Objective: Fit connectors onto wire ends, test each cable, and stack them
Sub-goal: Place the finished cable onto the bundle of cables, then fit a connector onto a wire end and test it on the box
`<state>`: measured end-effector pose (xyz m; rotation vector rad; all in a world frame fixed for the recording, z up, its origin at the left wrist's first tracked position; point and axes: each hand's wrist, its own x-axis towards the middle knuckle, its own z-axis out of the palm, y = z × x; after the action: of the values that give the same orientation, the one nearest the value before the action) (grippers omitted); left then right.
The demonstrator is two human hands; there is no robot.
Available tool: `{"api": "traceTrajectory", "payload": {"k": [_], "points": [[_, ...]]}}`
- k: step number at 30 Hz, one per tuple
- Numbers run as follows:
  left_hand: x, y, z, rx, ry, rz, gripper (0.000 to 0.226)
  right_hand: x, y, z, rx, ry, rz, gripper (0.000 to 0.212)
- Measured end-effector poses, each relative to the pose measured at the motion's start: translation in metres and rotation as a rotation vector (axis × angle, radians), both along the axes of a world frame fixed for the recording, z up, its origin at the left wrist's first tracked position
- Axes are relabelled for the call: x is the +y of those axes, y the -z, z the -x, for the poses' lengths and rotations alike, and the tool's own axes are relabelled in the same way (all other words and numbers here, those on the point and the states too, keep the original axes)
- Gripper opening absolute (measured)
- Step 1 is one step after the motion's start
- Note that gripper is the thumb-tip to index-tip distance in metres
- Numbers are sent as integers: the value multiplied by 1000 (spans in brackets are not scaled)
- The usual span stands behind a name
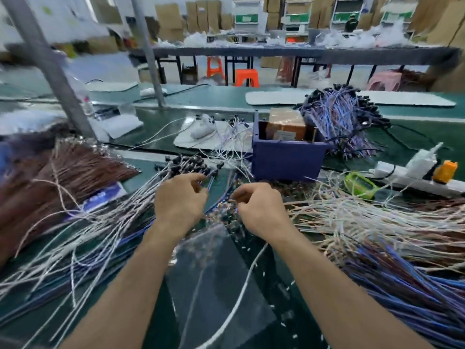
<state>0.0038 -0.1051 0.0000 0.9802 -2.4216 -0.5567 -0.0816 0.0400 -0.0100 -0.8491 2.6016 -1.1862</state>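
Both hands work close together over the green desk [226,96], right above a loose heap of small connectors [221,210], so parts are within easy reach. The left hand [180,197] pinches a thin blue wire [210,183]; the right hand [260,205] is curled, contents too blurred to tell. Finished black-tipped pale cables [186,163] lie fanned just beyond.

This is a factory work room: big piles of wires [377,222] cover a long green table [201,96], with cardboard boxes [196,16] behind.
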Motion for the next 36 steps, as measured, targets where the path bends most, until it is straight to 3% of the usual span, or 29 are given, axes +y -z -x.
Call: {"api": "traceTrajectory", "payload": {"k": [7,13,18,22,24,28,33,36], "points": [[3,27,15,-185,75,222,29,-22,13,0,-15,19,83,28],[7,31,19,-132,79,148,15,-13,17,0,2,49,188,28],[11,30,18,-24,-37,125,14,-4,16,6,-58,97,270,32],[13,25,13,129,-20,35,13,-6,15,6,-181,110,346,23],[15,24,12,275,81,-59,16,-7,10,5,-349,84,463,22],[19,17,6,513,342,-319,20,-4,-2,2,-650,5,638,41],[27,9,3,650,535,-618,14,-4,-14,-5,-831,48,779,32],[28,8,2,604,611,-666,10,2,-26,-5,-893,54,901,21]]}}
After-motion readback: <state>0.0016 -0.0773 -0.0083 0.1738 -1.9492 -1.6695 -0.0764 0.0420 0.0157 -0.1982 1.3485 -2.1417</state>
